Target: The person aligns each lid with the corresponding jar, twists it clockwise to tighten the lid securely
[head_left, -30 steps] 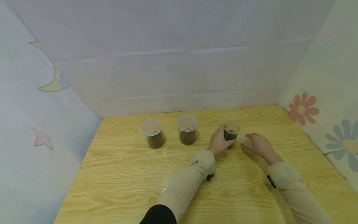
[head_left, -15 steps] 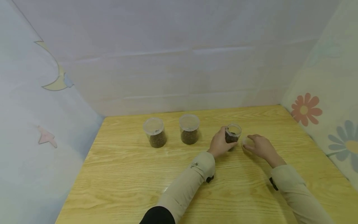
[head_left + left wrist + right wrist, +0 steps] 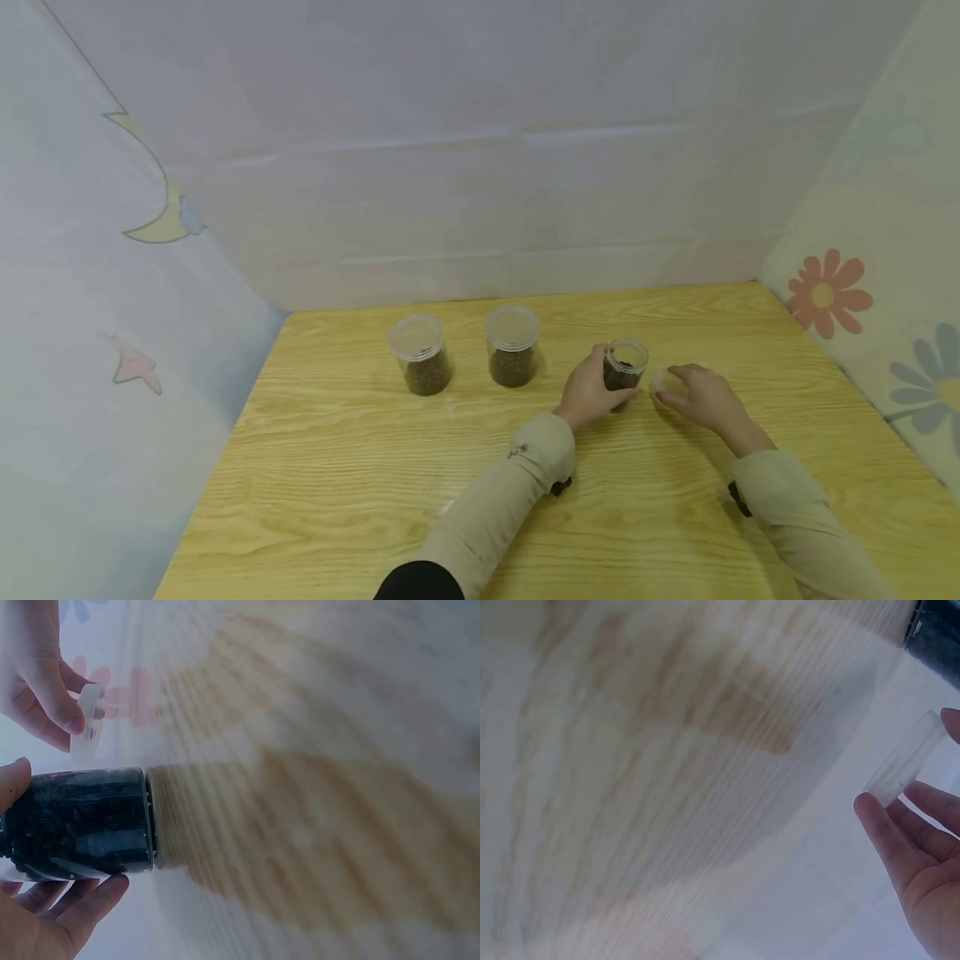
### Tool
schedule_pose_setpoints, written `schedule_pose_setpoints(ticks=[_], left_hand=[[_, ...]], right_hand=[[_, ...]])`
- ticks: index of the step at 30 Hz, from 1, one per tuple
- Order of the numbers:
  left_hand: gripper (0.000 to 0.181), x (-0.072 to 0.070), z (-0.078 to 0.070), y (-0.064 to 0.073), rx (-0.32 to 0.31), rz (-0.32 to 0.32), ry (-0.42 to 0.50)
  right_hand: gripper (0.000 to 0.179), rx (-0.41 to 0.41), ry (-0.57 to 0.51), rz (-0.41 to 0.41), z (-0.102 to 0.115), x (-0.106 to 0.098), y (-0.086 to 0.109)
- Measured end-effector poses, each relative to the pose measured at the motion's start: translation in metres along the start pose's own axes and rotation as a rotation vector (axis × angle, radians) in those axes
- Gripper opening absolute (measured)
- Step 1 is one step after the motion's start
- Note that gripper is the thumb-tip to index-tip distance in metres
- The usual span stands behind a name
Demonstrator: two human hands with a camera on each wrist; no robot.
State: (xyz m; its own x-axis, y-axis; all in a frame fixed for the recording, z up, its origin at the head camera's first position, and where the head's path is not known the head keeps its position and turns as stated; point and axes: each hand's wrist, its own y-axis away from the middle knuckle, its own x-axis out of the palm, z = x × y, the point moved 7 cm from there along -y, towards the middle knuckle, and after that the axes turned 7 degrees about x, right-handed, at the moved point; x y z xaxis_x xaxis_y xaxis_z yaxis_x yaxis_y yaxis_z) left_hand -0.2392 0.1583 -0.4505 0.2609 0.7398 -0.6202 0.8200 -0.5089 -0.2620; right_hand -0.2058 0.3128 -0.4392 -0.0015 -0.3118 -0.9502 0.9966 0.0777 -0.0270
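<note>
My left hand [image 3: 587, 389] grips a small clear jar [image 3: 622, 377] of dark, loose pieces, its thumb and fingers on opposite sides. The jar's mouth is uncovered, and in the left wrist view the jar's base [image 3: 147, 817] is right at the tabletop. To the right, my right hand [image 3: 707, 400] pinches a clear round lid [image 3: 904, 761] by its edge between thumb and fingers. That lid stands on edge in the air, a short gap from the jar. Part of the jar is hidden behind the left thumb.
Two larger lidded clear jars, the left one [image 3: 422, 354] and the middle one [image 3: 513, 346], hold brown granules at the back of the wooden table [image 3: 337, 467]. A pale cloth backdrop [image 3: 480, 192] closes off the back and both sides.
My left hand has drawn the open jar slightly toward me. My right hand, still pinching the lid, has shifted slightly the same way. The head view has turned a little left.
</note>
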Motion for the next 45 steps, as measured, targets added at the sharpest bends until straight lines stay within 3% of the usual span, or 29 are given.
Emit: schedule_pose_setpoints(ticks=[34,45], left_hand=[[0.069,-0.011,0.004,0.021,0.016,0.033,-0.022],[0.07,-0.015,0.005,0.025,0.022,0.043,0.009]], right_hand=[[0.052,-0.033,-0.017,-0.042,0.015,-0.007,0.014],[0.051,-0.049,-0.019,-0.062,0.015,-0.006,0.015]])
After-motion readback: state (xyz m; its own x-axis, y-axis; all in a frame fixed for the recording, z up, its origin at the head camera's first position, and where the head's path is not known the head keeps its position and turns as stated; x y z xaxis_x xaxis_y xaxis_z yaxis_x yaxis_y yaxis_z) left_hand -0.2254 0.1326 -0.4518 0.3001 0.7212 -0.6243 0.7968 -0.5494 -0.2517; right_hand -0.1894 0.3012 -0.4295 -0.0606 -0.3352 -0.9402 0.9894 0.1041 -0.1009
